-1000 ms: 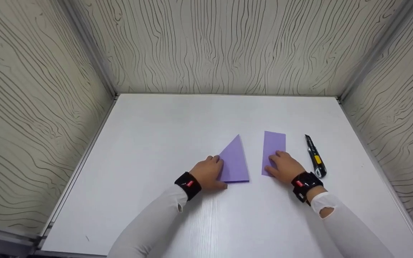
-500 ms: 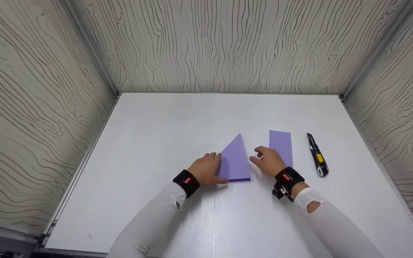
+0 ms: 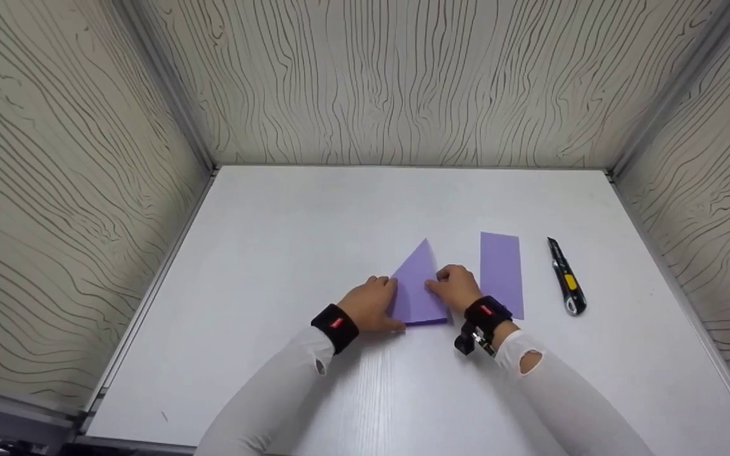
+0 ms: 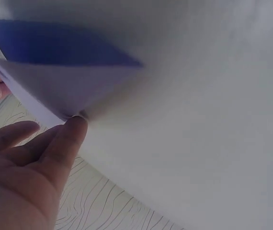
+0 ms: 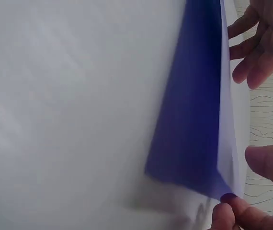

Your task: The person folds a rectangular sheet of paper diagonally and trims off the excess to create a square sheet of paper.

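Observation:
A folded purple sheet of paper (image 3: 417, 299) lies on the white table in the head view, tapering to a point at its far end. My left hand (image 3: 368, 307) rests along its left side, fingers at the slanted edge and thumb at the near corner. On the other side, my right hand (image 3: 458, 289) pinches the paper's right edge between thumb and forefinger. From the right wrist view, the folded paper (image 5: 189, 105) gapes, and its darker layer stands apart from the upper one. In the left wrist view, a left fingertip touches the paper (image 4: 55, 86) at its edge.
A purple rectangular paper strip (image 3: 501, 269) lies right of the folded sheet, partly under the right wrist in view. Farther right is a black and yellow utility knife (image 3: 569, 280), its tip pointing away. Wood-patterned panels (image 3: 377, 82) border the table's back and sides.
My right hand has left the paper strip and moved left to the folded sheet, pinching its right edge. The strip shifted slightly right. My left hand has stayed on the folded sheet.

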Demonstrator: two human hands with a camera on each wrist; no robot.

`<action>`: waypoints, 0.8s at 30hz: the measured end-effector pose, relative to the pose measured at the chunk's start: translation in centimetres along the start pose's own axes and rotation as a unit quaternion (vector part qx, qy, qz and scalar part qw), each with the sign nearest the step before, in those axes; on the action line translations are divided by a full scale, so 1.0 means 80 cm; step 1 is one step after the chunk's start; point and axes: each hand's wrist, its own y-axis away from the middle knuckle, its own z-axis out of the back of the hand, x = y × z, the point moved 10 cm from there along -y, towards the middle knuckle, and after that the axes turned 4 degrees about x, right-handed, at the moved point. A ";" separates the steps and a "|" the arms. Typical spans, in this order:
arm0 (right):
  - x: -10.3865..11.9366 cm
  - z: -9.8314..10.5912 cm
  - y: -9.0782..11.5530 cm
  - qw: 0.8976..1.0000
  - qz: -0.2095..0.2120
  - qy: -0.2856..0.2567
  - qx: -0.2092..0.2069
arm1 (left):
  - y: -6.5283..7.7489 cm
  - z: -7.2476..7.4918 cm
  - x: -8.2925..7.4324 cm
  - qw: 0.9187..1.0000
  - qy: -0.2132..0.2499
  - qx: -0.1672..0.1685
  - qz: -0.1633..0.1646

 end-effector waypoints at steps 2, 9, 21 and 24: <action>0.000 -0.001 0.000 1.000 -0.005 -0.024 -0.007 | 0.000 -0.001 -0.001 1.000 -0.002 -0.003 -0.005; 0.006 -0.009 0.005 0.991 -0.021 -0.126 0.031 | 0.000 0.001 0.009 0.997 0.070 -0.007 0.001; 0.023 0.022 0.017 0.969 0.004 -0.247 0.033 | -0.001 0.008 0.064 0.876 0.473 -0.040 0.089; 0.028 0.030 0.020 0.960 0.025 -0.277 0.040 | -0.002 -0.009 0.056 0.824 0.558 0.019 0.098</action>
